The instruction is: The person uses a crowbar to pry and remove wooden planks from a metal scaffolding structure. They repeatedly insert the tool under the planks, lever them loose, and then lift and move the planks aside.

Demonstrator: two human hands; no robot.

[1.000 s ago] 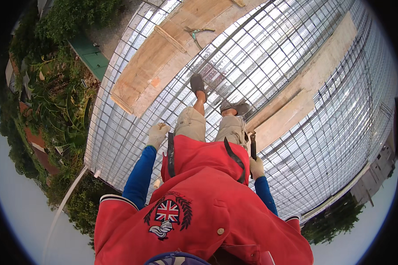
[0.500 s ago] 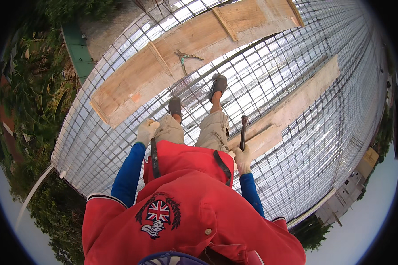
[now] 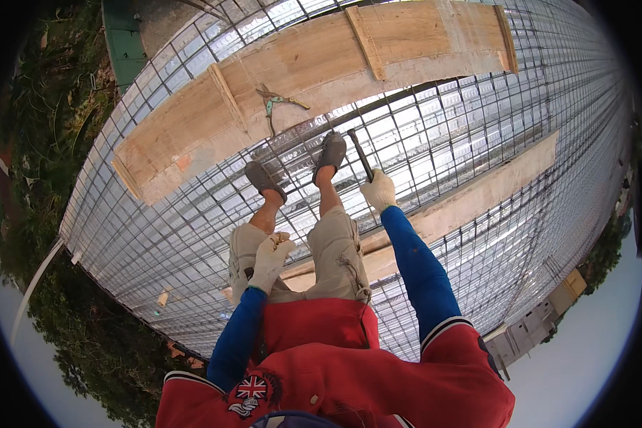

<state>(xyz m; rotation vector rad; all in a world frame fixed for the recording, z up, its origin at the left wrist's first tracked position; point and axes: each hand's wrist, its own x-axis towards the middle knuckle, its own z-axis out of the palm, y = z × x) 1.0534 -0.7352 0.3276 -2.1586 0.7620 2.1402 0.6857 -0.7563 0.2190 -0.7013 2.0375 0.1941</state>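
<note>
Right hand (image 3: 378,191), gloved, closed around dark rod-like tool (image 3: 360,153), centre frame, tip over rebar mesh (image 3: 478,128). Left hand (image 3: 271,258), gloved, on thigh, pinching something small, can't identify. Pliers (image 3: 277,103) lie on wooden plank (image 3: 314,64), upper centre. Tool's lower end hidden in glove.

I am standing on a wide rebar mesh (image 3: 478,128). A large wooden formwork board (image 3: 299,78) is lying ahead of my shoes, with a pair of pincers (image 3: 278,103) resting on it. A narrower plank (image 3: 478,200) is running across the mesh, and greenery (image 3: 43,143) is growing along the edge.
</note>
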